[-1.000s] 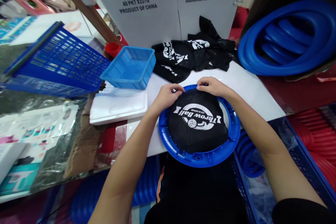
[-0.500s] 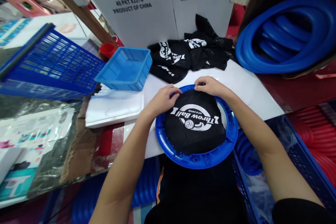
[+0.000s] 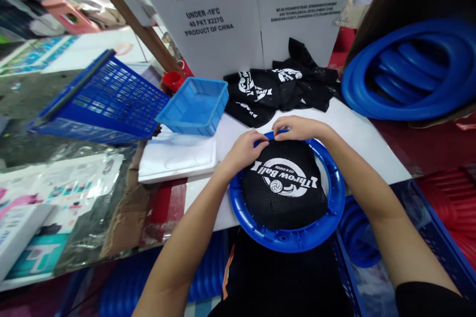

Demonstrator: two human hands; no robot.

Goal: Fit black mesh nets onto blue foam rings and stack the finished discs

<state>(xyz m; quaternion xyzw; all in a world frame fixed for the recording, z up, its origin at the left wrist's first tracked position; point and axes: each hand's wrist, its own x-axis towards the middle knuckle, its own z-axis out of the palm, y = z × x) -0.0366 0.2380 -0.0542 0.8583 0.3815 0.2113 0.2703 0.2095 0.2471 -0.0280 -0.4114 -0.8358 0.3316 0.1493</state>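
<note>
Both my hands, left hand (image 3: pixel 246 151) and right hand (image 3: pixel 295 128), pinched the black net's (image 3: pixel 284 185) far edge onto the blue ring (image 3: pixel 288 240); the near rim lay unfastened.

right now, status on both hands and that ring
Left hand and right hand pressing the black mesh net at far rim of the blue ring. Ring flat on white table. Nothing in the way.

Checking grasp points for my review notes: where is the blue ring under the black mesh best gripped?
Probably the blue ring at its bare near rim, from the person's side: it overhangs the white table edge there, and the black mesh and both hands crowd the far rim.
</note>
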